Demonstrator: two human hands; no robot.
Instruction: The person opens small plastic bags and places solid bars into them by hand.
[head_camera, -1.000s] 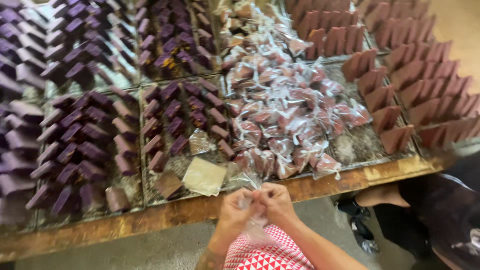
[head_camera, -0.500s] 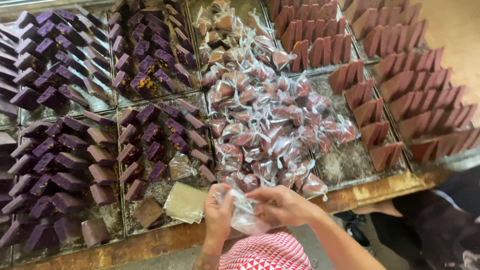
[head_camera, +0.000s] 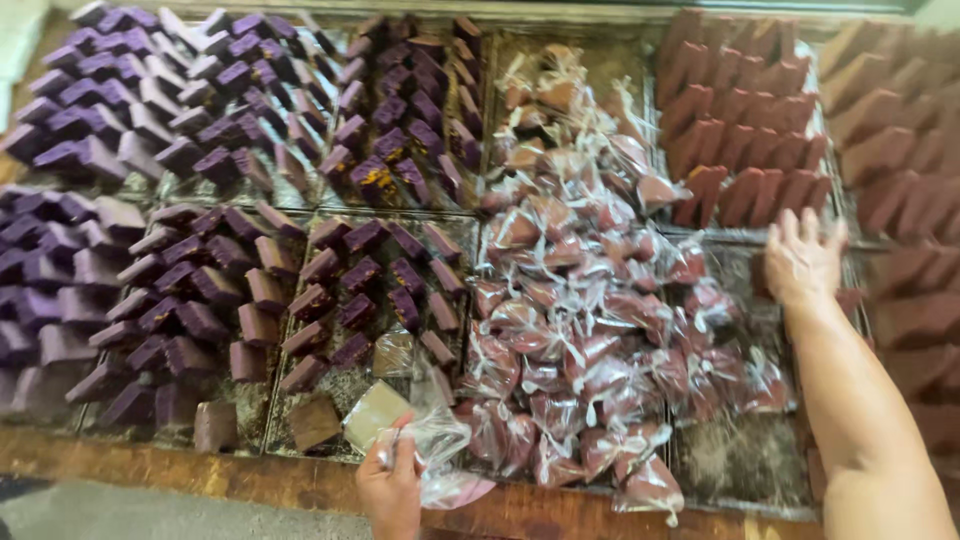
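Nearest to the person, the left hand (head_camera: 392, 488) is closed around a clear plastic bag (head_camera: 440, 450), pinching its crumpled top, at the front wooden edge (head_camera: 250, 478) of the display. The bag seems to have a reddish-brown piece low inside it, but the plastic is too wrinkled to be sure. Just beyond this hand lies a pale tan block (head_camera: 372, 413), and to its right spreads a big heap of already bagged brown pieces (head_camera: 590, 330). Farther right and higher, the right hand (head_camera: 802, 262) is stretched out flat with fingers spread, holding nothing, its fingertips near the standing brown slabs (head_camera: 740, 150). Far to the left of both hands are rows of purple blocks (head_camera: 150, 120). I think the bag is held only by thin plastic, so it could slip and spill. The reaching forearm also passes close over the heap and could push some bags off the front edge.
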